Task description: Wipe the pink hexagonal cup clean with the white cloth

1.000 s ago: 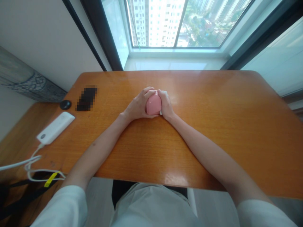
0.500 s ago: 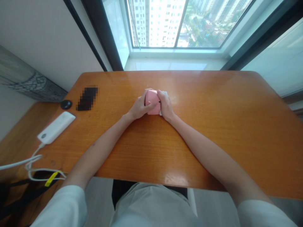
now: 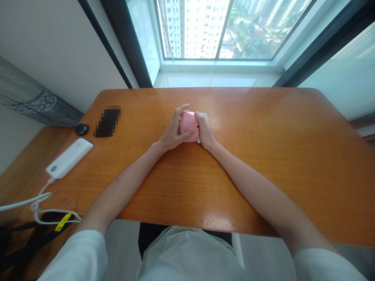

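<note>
A small pink box-like object (image 3: 189,121) with rounded corners is between my hands at the middle of the table. It has a dark mark and white parts along its right side; I cannot make out its exact kind. My left hand (image 3: 172,131) cups the left side, thumb across the near face, index finger raised past the top edge; its other fingers are mostly hidden. My right hand (image 3: 206,132) grips the right side, its thumb along the upper right edge and its fingers hidden behind.
On the left of the wooden table (image 3: 263,156) lie a white power bank (image 3: 70,158) with a white cable (image 3: 38,205), a round black object (image 3: 81,129) and a blurred-out dark item (image 3: 108,122). A window (image 3: 216,31) stands beyond the far edge.
My left index finger has lifted off the top of the pink object and stretched out, and the left thumb has slid slightly down. The right hand stays put.
</note>
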Tool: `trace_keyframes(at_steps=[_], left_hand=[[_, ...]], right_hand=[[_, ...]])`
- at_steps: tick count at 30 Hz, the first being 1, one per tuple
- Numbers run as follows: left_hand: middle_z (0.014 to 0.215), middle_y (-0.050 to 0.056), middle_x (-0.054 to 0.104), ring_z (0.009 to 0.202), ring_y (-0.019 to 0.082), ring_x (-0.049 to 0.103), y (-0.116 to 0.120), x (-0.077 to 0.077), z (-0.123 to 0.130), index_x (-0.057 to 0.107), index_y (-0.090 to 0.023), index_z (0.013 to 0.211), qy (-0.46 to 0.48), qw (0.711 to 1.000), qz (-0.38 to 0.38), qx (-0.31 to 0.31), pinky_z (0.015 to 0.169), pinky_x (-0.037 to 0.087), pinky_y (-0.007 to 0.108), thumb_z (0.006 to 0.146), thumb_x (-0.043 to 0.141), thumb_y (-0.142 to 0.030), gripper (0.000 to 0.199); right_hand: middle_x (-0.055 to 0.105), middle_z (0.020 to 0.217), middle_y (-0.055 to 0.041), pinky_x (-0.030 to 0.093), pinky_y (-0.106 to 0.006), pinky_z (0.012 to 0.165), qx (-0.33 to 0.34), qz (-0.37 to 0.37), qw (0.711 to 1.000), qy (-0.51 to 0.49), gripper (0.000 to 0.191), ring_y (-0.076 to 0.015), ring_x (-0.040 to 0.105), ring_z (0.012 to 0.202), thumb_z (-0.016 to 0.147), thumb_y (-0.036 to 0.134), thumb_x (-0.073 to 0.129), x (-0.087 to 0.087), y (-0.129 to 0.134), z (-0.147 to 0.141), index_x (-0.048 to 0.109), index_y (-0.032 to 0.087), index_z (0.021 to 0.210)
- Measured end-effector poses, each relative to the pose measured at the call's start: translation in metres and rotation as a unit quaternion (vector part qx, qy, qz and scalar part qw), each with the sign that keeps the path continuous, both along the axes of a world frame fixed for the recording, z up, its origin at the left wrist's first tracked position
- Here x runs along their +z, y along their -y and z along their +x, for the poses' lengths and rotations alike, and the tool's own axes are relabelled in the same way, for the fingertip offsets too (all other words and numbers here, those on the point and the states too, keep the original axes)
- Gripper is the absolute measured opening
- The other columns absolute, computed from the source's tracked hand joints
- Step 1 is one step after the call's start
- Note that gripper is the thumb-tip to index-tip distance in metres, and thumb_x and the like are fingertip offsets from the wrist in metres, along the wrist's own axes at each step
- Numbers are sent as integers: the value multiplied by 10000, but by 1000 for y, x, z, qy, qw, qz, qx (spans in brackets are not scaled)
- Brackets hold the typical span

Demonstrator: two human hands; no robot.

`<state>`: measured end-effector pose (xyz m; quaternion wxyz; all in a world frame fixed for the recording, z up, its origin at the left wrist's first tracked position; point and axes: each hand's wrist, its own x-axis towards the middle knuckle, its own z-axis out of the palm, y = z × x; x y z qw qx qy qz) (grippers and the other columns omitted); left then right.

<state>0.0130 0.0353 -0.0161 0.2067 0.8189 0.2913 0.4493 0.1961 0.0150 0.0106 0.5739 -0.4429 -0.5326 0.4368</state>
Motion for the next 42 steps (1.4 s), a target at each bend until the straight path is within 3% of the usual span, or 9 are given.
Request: trace_keyframes(at_steps=[4,8,12,20,23,26,29,38,42], left_hand=[[1916,201,366,1802,443,410,-4,1,-8,337,-359,1822,-78,992,96,-23,1441,455,677,906,887,-854,1177],[1919,206,376,1769,471,469,-11,1,-18,408,-326,1789,-145,982,123,-15,1416,509,667,844,978,-802,1202],[1873,212,423,1720,439,533,-13,-1,-20,444,-302,1768,-127,982,140,-12,1374,580,612,845,987,-775,1170],[1751,188,499,1656,416,561,-7,7,-11,485,-296,1706,-129,987,93,9,1332,596,570,802,1017,-729,1135],[1649,183,593,1533,403,650,-5,8,-6,506,-284,1670,-78,993,86,-4,1277,604,567,853,948,-788,1056],[1470,155,720,1230,327,777,-3,6,-3,518,-262,1619,-13,1000,-6,-6,1073,654,490,1010,722,-870,884],[1341,130,768,1032,276,780,-2,3,-3,523,-245,1584,20,996,-83,-17,931,632,436,1081,571,-893,822],[1415,145,739,1086,281,766,-2,-1,-4,505,-240,1624,27,997,-72,-25,988,641,454,1063,629,-889,866],[1715,208,576,1501,378,683,-4,-4,-6,369,-274,1778,13,1000,-4,-28,1269,589,565,1088,634,-852,939]], right_hand=[[578,861,11,526,-359,805,-15,-16,1000,-10,651,-186,569,849,1052,884,551,-6,-7,1,610,281,815],[572,857,8,524,-359,809,-11,-17,1000,-4,655,-185,568,842,1075,872,546,-8,-9,1,613,277,809],[571,858,10,510,-369,806,-14,-3,1000,12,657,-183,568,838,1075,876,540,-6,-6,1,616,276,819],[584,858,12,503,-373,797,-18,-10,1000,3,682,-181,587,833,1028,927,555,-8,-10,2,637,277,838],[572,856,11,504,-367,791,-13,-30,999,-25,682,-181,575,825,1000,935,585,-12,-11,3,623,277,828],[562,841,7,487,-362,738,14,-29,999,-28,660,-186,553,803,1010,911,590,-12,-8,2,597,281,813],[557,827,1,471,-363,698,19,0,1000,-5,621,-193,539,796,1042,860,575,-7,-1,0,577,285,805],[523,815,3,463,-357,674,18,3,1000,14,590,-186,515,781,1034,839,559,1,3,0,534,290,818],[524,830,5,482,-356,707,15,6,1000,8,626,-181,517,794,1032,871,558,1,2,-1,523,287,810]])
